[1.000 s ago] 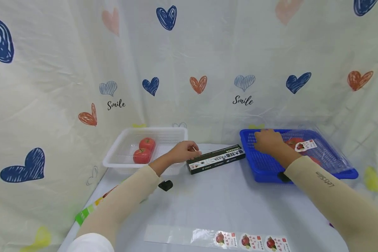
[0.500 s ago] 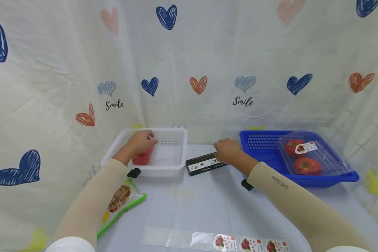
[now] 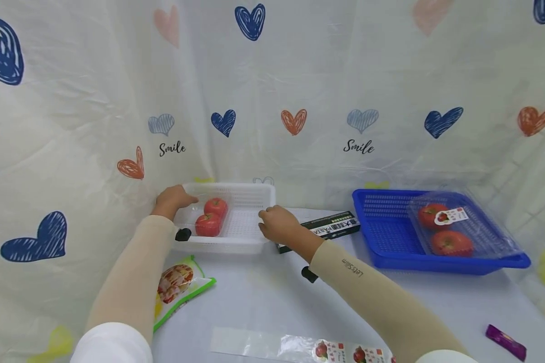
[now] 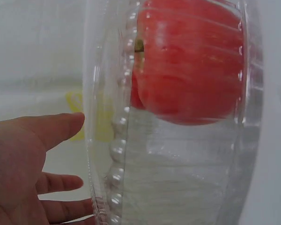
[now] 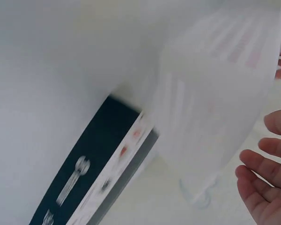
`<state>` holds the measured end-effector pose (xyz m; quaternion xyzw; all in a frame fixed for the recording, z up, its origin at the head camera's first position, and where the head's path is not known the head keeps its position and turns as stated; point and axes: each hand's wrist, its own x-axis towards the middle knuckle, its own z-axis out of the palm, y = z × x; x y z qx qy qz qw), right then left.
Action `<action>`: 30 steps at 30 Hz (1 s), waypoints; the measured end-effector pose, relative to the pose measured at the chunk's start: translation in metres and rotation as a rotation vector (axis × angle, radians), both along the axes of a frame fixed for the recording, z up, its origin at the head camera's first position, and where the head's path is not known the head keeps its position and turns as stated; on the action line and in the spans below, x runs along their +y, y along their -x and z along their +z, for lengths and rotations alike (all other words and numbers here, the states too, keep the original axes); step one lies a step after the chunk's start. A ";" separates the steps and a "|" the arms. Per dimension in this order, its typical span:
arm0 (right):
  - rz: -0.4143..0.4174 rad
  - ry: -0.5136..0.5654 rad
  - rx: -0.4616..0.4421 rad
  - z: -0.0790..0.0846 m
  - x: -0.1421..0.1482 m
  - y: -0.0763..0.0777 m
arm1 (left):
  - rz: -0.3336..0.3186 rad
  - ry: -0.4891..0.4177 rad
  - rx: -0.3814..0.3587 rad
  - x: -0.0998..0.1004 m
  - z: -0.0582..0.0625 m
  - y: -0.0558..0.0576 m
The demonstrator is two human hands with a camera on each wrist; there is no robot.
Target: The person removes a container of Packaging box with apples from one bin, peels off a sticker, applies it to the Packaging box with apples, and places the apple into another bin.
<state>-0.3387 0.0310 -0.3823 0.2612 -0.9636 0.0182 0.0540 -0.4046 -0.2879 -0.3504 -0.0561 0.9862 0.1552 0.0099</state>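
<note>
A white basket (image 3: 236, 245) stands at the back left, holding a clear plastic box (image 4: 187, 159) with two red apples (image 3: 208, 225). At the basket's left end is my left hand (image 3: 170, 198), thumb and fingers apart, fingertips right by the clear box's edge in the left wrist view. My right hand (image 3: 279, 224) is at the basket's right end; the right wrist view shows its fingers loosely bent with nothing between them. Behind the right forearm lies a long dark pasta box (image 3: 333, 227), partly hidden by the hand and wrist.
A blue basket (image 3: 386, 227) at the back right holds another clear box (image 3: 486, 234) of apples with a label. A green-edged food bag (image 3: 177, 282) lies front left. A sticker strip (image 3: 254, 343) lies along the front, and a purple packet (image 3: 505, 342) at the right.
My right hand has moved left from the blue basket, past the pasta box, to the white basket. My left hand has moved left across the white basket to its left end.
</note>
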 end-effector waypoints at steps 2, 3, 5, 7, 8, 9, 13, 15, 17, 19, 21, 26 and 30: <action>0.014 0.039 -0.020 -0.003 -0.013 -0.001 | 0.030 0.006 -0.022 0.000 0.002 -0.001; 0.014 0.066 -0.037 -0.004 -0.019 -0.001 | 0.041 0.013 -0.027 0.001 0.003 -0.001; -0.002 0.132 -0.085 -0.007 -0.032 0.000 | 0.052 0.021 -0.036 0.002 0.004 0.000; -0.025 0.193 -0.132 -0.010 -0.043 0.001 | 0.059 0.016 -0.045 0.004 0.004 0.001; -0.040 0.222 -0.156 -0.012 -0.048 0.002 | 0.057 0.016 -0.051 0.006 0.005 0.001; -0.054 0.245 -0.176 -0.014 -0.053 0.003 | 0.058 0.013 -0.059 0.007 0.005 0.002; -0.103 0.336 -0.262 -0.021 -0.069 0.005 | 0.055 0.007 -0.096 0.013 0.005 0.006; -0.114 0.375 -0.294 -0.023 -0.075 0.005 | 0.057 0.003 -0.114 0.016 0.003 0.008; -0.125 0.412 -0.330 -0.024 -0.080 0.004 | 0.065 -0.004 -0.137 0.018 0.000 0.011; -0.132 0.433 -0.355 -0.023 -0.083 0.003 | 0.083 -0.021 -0.154 0.019 -0.004 0.013; -0.141 0.459 -0.385 -0.022 -0.086 0.003 | 0.102 -0.039 -0.172 0.018 -0.006 0.015; -0.173 0.488 -0.430 -0.022 -0.090 0.004 | 0.119 -0.152 -0.220 0.019 -0.002 0.014; -0.181 0.468 -0.421 -0.027 -0.091 0.007 | 0.142 -0.256 -0.258 0.026 0.006 0.013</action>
